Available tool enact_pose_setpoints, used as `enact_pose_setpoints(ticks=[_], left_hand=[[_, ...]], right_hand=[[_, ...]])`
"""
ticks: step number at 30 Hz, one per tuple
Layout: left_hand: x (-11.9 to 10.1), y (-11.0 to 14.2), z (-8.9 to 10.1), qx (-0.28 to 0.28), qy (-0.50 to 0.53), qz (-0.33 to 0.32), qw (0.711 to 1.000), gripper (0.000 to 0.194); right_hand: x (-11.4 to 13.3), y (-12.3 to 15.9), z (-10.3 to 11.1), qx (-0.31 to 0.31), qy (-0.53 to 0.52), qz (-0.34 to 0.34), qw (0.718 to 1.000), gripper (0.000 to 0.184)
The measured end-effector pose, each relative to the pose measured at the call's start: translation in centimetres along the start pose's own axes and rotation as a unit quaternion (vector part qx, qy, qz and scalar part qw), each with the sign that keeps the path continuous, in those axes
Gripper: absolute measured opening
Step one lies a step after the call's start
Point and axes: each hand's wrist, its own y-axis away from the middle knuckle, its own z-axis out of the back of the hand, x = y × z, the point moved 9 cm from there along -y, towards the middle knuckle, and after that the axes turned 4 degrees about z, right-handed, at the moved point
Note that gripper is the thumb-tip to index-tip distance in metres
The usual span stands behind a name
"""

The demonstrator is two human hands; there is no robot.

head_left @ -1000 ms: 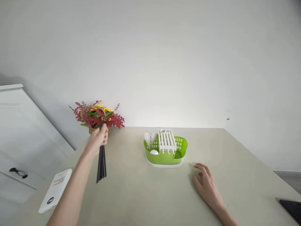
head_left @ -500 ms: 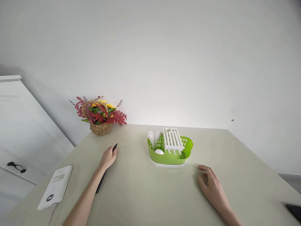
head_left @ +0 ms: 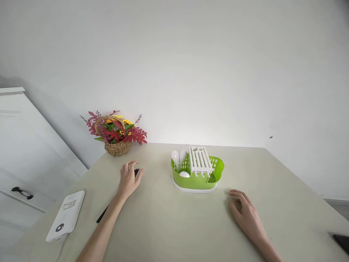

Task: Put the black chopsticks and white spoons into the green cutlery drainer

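My left hand (head_left: 129, 179) lies on a bundle of black chopsticks (head_left: 102, 217) on the beige table (head_left: 177, 229), fingers curled loosely over their far end. The near end pokes out from under my forearm. To the right stands a green cutlery drainer (head_left: 191, 182) with a white slotted insert (head_left: 200, 161) and white spoons (head_left: 176, 158) in it. My right hand (head_left: 244, 211) rests palm down on the table just right of the drainer, fingers apart and holding nothing.
A wicker basket of red and yellow flowers (head_left: 117, 135) sits at the back left by the wall. A white flat device (head_left: 67, 215) lies near the left edge. A dark object (head_left: 342, 242) shows at the right edge. A white cabinet (head_left: 21, 163) stands on the left.
My left hand came down from near the flower basket and laid the upright chopsticks flat on the table, then slid them a little to the right. My right hand stayed put.
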Motion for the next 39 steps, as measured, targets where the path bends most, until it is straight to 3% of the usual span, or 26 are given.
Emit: enact_pose_setpoints(ticks=[3,7,9,11,16,19,26,30,33,36,39], left_hand=[[-7.7,-0.8,2.0,0.014,0.121,-0.079,0.989,0.051],[-17.7,-1.3,1.9,0.116,0.194,-0.167,0.960,0.090],[-20.9,-1.6,1.3,0.144,0.196,-0.193,0.951,0.092],[-22.6,-2.1,0.7,0.143,0.187,-0.214,0.948,0.078],[-23.0,-2.8,-0.7,0.116,0.153,-0.277,0.942,0.016],[-22.0,-3.1,-1.0,0.096,0.150,-0.272,0.946,0.017],[-19.7,-4.6,-1.6,0.069,0.165,-0.189,0.966,0.013],[-18.9,-6.9,-2.9,0.065,0.167,-0.140,0.974,0.037],[-18.9,-8.5,-5.1,0.127,0.144,-0.103,0.976,0.050],[-19.7,-9.1,-6.6,0.169,0.115,-0.108,0.973,0.037],[-20.4,-9.1,-6.4,0.135,0.098,-0.110,0.980,0.025]], right_hand=[[0.0,0.0,0.0,0.003,-0.010,-0.005,1.000,0.027],[0.0,-0.1,0.0,0.005,-0.025,-0.009,1.000,0.025],[0.0,-0.2,0.1,0.003,-0.031,-0.012,0.999,0.025],[0.0,-0.3,0.1,0.001,-0.036,-0.012,0.999,0.025],[0.4,-0.5,0.2,0.004,-0.053,-0.001,0.999,0.023],[0.6,-0.5,0.2,0.006,-0.061,0.003,0.998,0.023],[0.5,-0.5,0.3,0.004,-0.073,0.004,0.997,0.023],[0.4,-0.5,0.3,0.003,-0.074,0.003,0.997,0.022],[0.5,-0.6,0.3,0.004,-0.074,0.005,0.997,0.022],[0.6,-0.6,0.4,0.003,-0.072,0.005,0.997,0.022],[0.6,-0.6,0.4,0.002,-0.070,0.006,0.997,0.022]])
